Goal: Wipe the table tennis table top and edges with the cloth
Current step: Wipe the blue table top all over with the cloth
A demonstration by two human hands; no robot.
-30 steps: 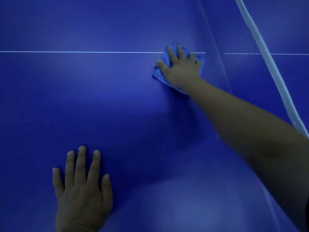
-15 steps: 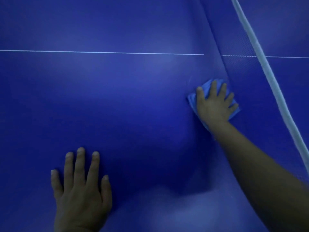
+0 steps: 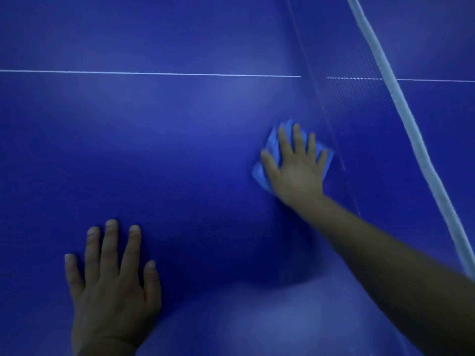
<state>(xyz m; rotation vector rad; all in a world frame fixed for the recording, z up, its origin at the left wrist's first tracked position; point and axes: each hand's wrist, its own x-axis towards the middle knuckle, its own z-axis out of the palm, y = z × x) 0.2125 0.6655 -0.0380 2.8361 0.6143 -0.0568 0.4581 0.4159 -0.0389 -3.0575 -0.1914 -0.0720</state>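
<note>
The dark blue table tennis table top [image 3: 180, 150] fills the view, with a thin white centre line [image 3: 154, 73] running across it. A light blue cloth [image 3: 259, 173] lies flat on the top just left of the net's foot. My right hand [image 3: 295, 165] presses on the cloth with spread, straight fingers, covering most of it. My left hand [image 3: 110, 286] rests flat on the table at the lower left, fingers spread, holding nothing.
The net [image 3: 359, 111] stands along the right side, its white top band [image 3: 401, 111] slanting from the top towards the lower right. Beyond it lies the table's other half [image 3: 437, 47].
My right hand slid the cloth from the white line down along the net, then a little back to the left. My left hand stayed in place.
</note>
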